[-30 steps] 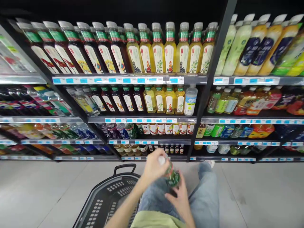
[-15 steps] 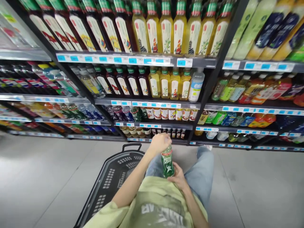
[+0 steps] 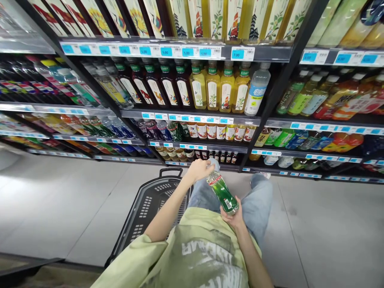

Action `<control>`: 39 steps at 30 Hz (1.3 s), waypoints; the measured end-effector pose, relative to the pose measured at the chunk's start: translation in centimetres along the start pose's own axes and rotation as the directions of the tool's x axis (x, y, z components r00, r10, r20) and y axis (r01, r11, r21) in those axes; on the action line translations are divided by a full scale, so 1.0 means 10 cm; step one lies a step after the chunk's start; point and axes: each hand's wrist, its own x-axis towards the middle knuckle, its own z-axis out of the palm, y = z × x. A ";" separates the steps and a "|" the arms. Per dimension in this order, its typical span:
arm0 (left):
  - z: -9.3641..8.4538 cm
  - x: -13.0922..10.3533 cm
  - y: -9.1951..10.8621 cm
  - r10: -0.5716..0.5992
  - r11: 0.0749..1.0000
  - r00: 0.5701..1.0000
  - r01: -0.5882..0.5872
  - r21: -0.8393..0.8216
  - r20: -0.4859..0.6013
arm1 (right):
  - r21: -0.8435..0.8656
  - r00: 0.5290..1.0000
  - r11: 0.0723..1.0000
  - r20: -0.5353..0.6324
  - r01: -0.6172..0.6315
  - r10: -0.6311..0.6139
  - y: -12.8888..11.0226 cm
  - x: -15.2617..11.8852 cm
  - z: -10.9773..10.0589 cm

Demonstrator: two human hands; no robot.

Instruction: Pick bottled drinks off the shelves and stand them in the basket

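A clear bottle with a green label (image 3: 222,192) is held over my lap, tilted with its neck to the upper left. My left hand (image 3: 200,170) is closed at the neck and cap end; the cap is largely hidden by its fingers. At the base, my right hand (image 3: 233,217) cups the bottle from below with its fingers wrapped round it. A white barcode patch shows low on the label, facing me. Beside my left arm, a black shopping basket (image 3: 143,206) with perforated sides sits on the floor.
Drink shelves stand ahead, with a price rail (image 3: 144,50) above rows of dark tea bottles (image 3: 166,90) and yellow tea bottles (image 3: 213,92). A white-and-blue bottle (image 3: 256,94) stands at that row's right end. Grey floor tiles (image 3: 315,224) lie to the right.
The bottle has turned from its logo side to its barcode side and tilted, its base swinging right with my right hand. The shelves sit higher in view as my head has moved.
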 end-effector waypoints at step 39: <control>-0.22 0.10 0.35 0.283 0.952 0.950 -0.294 -0.079 -0.130 | -0.218 0.994 0.970 -0.024 -0.108 0.106 0.04 0.22 0.01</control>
